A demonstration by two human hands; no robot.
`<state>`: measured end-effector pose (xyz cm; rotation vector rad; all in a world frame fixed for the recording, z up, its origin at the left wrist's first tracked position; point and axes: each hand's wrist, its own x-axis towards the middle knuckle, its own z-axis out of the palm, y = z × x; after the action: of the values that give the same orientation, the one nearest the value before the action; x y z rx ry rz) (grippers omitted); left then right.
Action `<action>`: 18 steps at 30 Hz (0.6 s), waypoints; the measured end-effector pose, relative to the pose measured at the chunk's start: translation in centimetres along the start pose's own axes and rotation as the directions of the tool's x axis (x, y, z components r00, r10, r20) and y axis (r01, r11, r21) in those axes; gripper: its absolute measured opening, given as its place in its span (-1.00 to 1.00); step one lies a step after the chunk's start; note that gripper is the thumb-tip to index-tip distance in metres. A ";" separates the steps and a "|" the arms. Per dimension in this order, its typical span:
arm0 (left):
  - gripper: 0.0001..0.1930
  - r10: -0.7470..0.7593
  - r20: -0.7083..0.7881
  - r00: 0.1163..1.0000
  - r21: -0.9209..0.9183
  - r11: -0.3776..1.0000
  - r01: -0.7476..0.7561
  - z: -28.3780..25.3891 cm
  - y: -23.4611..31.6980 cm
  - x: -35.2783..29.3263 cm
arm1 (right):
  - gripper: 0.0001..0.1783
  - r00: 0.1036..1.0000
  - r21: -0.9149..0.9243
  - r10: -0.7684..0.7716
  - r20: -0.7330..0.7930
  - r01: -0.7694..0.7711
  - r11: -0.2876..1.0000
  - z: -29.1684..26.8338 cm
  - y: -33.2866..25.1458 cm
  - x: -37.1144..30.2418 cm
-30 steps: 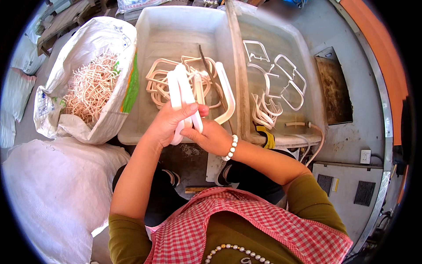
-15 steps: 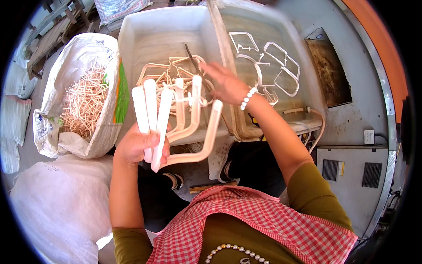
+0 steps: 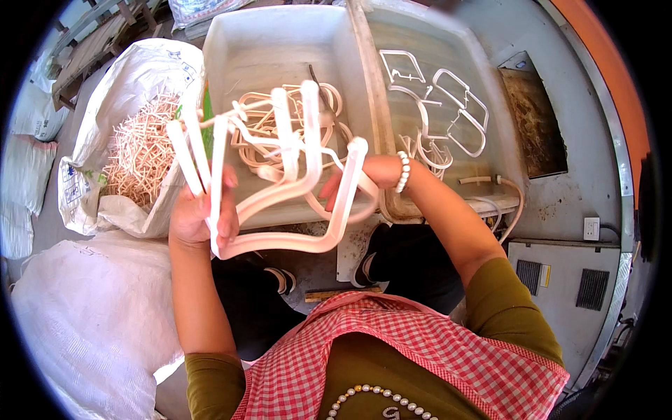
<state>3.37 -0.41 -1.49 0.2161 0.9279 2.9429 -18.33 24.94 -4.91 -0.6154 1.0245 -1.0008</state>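
Note:
My left hand (image 3: 203, 213) is closed round the near ends of several pale pink U-shaped plastic frames (image 3: 283, 243), which fan out above the tubs. Thin plastic runners (image 3: 257, 141) cross between their arms. Behind the right-hand frame, my right hand (image 3: 367, 175) reaches in, a white bead bracelet on its wrist. Its fingers are bent and partly covered by the frame. A blurred curved plastic piece passes just under them; whether they grip it is hidden. Beyond my hands, more pink frames (image 3: 327, 94) lie heaped in the white tub (image 3: 280, 31).
A second tub (image 3: 483, 84) on the right holds water and several white frames (image 3: 462, 98). To the left stands a white woven sack (image 3: 91, 126) full of short pink plastic scraps (image 3: 143, 147). Another stuffed white sack (image 3: 91, 308) lies nearer. A hose (image 3: 511, 189) hangs over the right tub's edge.
My left hand has shifted slightly left and the frames have tilted and spread apart. My right hand has come down and nearer, from above the heap to behind the right-hand frame.

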 end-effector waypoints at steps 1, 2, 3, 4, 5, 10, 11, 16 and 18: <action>-0.52 0.051 -0.021 0.998 0.016 0.999 -0.051 0.0 0.2 0.1 | -0.37 0.999 0.110 0.013 0.046 -0.018 0.994 0.2 -1.1 -0.7; -0.55 0.098 0.003 0.995 0.044 0.994 -0.098 -0.2 0.5 0.3 | -0.29 0.995 0.218 0.021 0.094 -0.041 0.975 0.2 -2.2 -1.5; -0.56 0.115 -0.008 0.993 0.023 0.993 -0.115 -0.2 0.8 0.5 | -0.17 0.974 0.155 -0.086 0.209 0.054 0.986 -0.6 -2.1 -2.1; -0.57 0.132 -0.020 0.991 0.004 0.991 -0.132 -0.3 1.0 0.6 | -0.33 0.992 0.099 -0.098 0.084 0.090 0.991 -0.8 -2.4 -2.9; -0.58 0.131 -0.077 0.988 0.068 0.990 -0.126 -0.3 1.0 0.6 | -0.44 0.997 -0.120 -0.081 0.003 0.081 0.989 -1.0 -3.4 -3.5; -0.60 -0.022 -0.370 0.929 0.249 0.961 0.122 0.8 -0.3 1.7 | -0.65 0.699 -0.653 -0.339 -0.629 -0.239 0.719 -1.8 -5.7 -3.7; -0.62 -0.094 -0.340 0.936 0.246 0.951 0.185 1.0 -0.9 2.5 | -0.65 0.519 -0.707 -0.488 -0.702 -0.421 0.569 -2.9 -5.2 -3.5; -0.64 -0.163 -0.422 0.892 0.226 0.934 0.277 1.6 -3.6 4.9 | -0.66 0.155 -0.544 -0.522 -0.839 -0.190 0.818 -5.0 -6.0 -4.1; -0.63 -0.117 -0.457 0.882 0.224 0.944 0.241 1.7 -4.2 4.9 | -0.69 0.407 -0.323 -0.320 -0.856 0.063 0.944 -1.9 -6.7 -3.4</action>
<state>-1.24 4.44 -1.90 -0.5259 1.3263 2.7204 -23.15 25.08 1.07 -0.3502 2.1265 -1.4865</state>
